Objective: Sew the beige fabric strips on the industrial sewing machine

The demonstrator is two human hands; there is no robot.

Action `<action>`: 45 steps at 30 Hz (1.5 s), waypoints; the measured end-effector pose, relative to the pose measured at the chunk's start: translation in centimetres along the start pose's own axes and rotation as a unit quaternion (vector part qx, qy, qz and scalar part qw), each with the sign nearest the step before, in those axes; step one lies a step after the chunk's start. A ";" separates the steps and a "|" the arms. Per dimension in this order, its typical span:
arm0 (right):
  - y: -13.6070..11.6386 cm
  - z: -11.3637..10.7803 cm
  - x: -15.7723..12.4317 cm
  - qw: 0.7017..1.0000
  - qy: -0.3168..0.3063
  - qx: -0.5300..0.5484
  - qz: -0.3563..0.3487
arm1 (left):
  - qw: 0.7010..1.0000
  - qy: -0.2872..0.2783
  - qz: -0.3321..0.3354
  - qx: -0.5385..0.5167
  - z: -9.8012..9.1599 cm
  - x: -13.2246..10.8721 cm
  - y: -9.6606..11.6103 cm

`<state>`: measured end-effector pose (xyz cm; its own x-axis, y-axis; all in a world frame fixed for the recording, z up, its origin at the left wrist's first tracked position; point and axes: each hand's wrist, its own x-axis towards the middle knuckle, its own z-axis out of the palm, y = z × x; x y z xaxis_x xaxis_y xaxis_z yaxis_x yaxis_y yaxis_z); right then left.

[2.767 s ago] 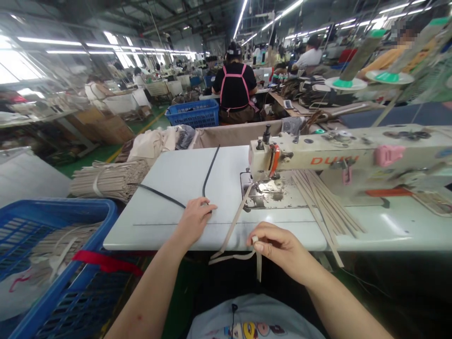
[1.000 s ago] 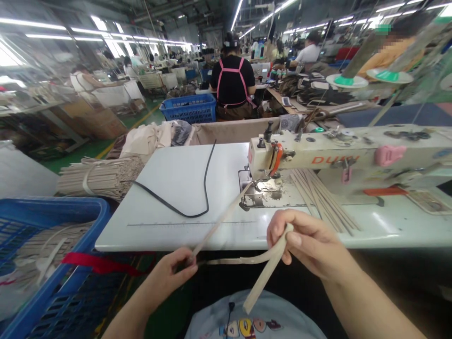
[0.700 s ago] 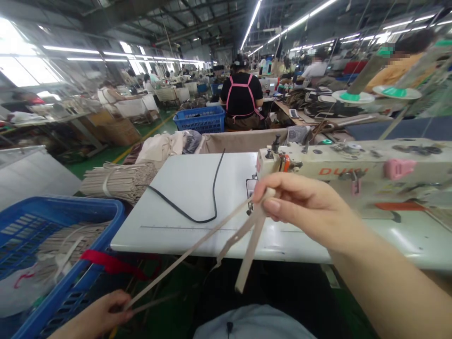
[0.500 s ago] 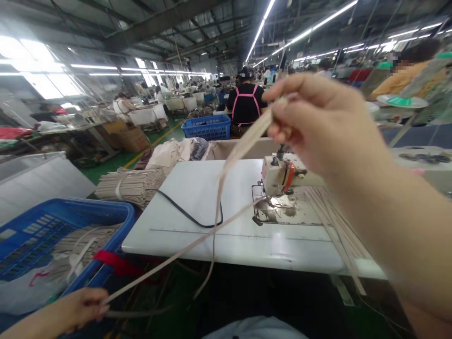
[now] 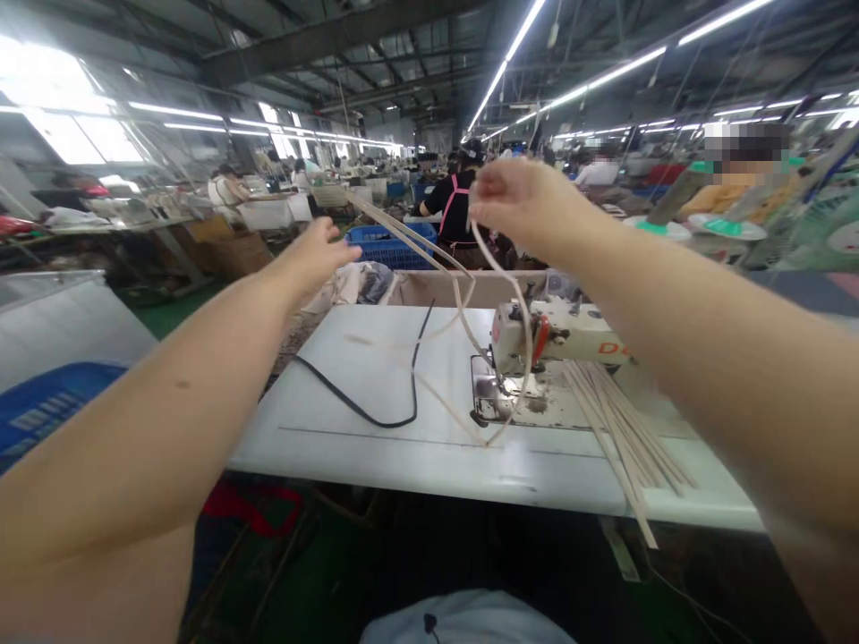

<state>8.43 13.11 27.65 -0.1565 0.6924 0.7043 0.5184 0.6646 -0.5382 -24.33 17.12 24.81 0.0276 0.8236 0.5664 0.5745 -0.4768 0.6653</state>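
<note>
My right hand point(image 5: 520, 199) is raised over the sewing machine point(image 5: 516, 344), its fingers pinching a narrow beige fabric strip point(image 5: 528, 322). From there the strip hangs in loose loops over the white table point(image 5: 376, 465), partly blurred, with a stretch passing close to the needle area. My left hand point(image 5: 326, 252) is held out over the table's far left side, fingers apart and nothing visible in them. A blurred length of strip floats just above and to the right of it. Several similar beige strips point(image 5: 624, 429) lie in a fanned bundle right of the needle.
A black cord point(image 5: 355, 411) lies bent on the table. Blue baskets stand at the left point(image 5: 60, 394) and beyond the table point(image 5: 389, 246). Light cloth point(image 5: 345, 284) is piled behind the table's far left edge. A co-worker in pink straps point(image 5: 456, 201) sits ahead.
My left hand has risen from the lower left to the table's far side and let go of the strip. My right hand has moved farther away and left, and the strip now swings in loops.
</note>
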 end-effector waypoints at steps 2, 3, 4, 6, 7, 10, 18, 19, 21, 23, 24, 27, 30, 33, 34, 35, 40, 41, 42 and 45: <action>-0.3 0.5 -4.7 0.999 -0.021 0.010 -0.037 | 0.986 -0.075 -0.045 0.142 2.8 -0.9 -2.5; -0.5 0.3 -7.1 0.999 -0.022 0.000 -0.043 | 0.969 -0.135 -0.050 0.203 3.8 -1.8 -3.7; -0.6 -0.1 -9.5 0.999 -0.027 -0.016 -0.043 | 0.947 -0.193 -0.050 0.251 4.6 -3.0 -4.8; -0.3 -0.8 -14.0 0.998 -0.033 -0.049 -0.037 | 0.905 -0.284 -0.069 0.310 5.8 -5.8 -6.5; 0.0 -1.1 -16.1 0.996 -0.049 -0.070 -0.027 | 0.895 -0.309 -0.079 0.313 6.3 -7.3 -7.2; 1.9 -0.7 -21.3 0.964 -0.174 -0.202 0.013 | 0.879 -0.358 -0.095 0.302 7.9 -12.2 -8.6; 6.7 4.4 -24.7 0.867 -0.272 -0.333 0.252 | 0.849 -0.412 -0.005 0.331 10.6 -19.5 -9.6; 6.9 5.2 -24.5 0.884 -0.259 -0.279 0.272 | 0.849 -0.410 0.001 0.334 10.5 -19.7 -9.4; 7.3 6.8 -24.2 0.907 -0.222 -0.189 0.304 | 0.849 -0.405 0.005 0.339 10.2 -19.6 -8.7; 7.7 8.5 -23.9 0.917 -0.182 -0.129 0.330 | 0.850 -0.396 -0.015 0.347 9.6 -19.5 -8.0; 7.9 9.3 -23.8 0.921 -0.164 -0.099 0.340 | 0.850 -0.391 -0.033 0.352 9.2 -19.5 -7.7; 8.7 11.6 -23.3 0.925 -0.099 0.025 0.365 | 0.847 -0.384 -0.080 0.358 8.1 -19.9 -7.0; 9.5 13.5 -22.7 0.919 -0.049 0.112 0.376 | 0.849 -0.382 -0.103 0.349 7.3 -20.8 -7.0; 9.0 14.5 -22.4 0.924 -0.037 0.126 0.360 | 0.861 -0.367 -0.110 0.334 6.6 -21.8 -7.7; 8.3 14.5 -22.2 0.927 -0.039 0.130 0.350 | 0.866 -0.362 -0.107 0.329 6.4 -22.1 -8.0; 7.4 14.3 -22.0 0.932 -0.046 0.130 0.336 | 0.869 -0.357 -0.104 0.325 6.1 -22.3 -8.2; 1.3 10.7 -17.1 0.971 -0.115 0.010 0.210 | 0.888 -0.317 -0.106 0.317 4.5 -23.0 -8.6; 0.3 9.7 -15.3 0.976 -0.118 -0.014 0.184 | 0.892 -0.306 -0.104 0.316 4.3 -23.1 -8.5; -0.6 8.6 -13.3 0.980 -0.114 -0.032 0.158 | 0.897 -0.296 -0.102 0.313 4.1 -23.1 -8.4; -2.0 5.5 -6.5 0.990 -0.067 -0.071 0.100 | 0.910 -0.269 -0.095 0.300 3.8 -23.4 -8.3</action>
<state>3.85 8.86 21.62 -0.1447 0.8434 0.5174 0.6621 0.4711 -0.5829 -26.62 2.99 4.20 0.1844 0.9820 0.0408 0.9498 -0.1887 0.2496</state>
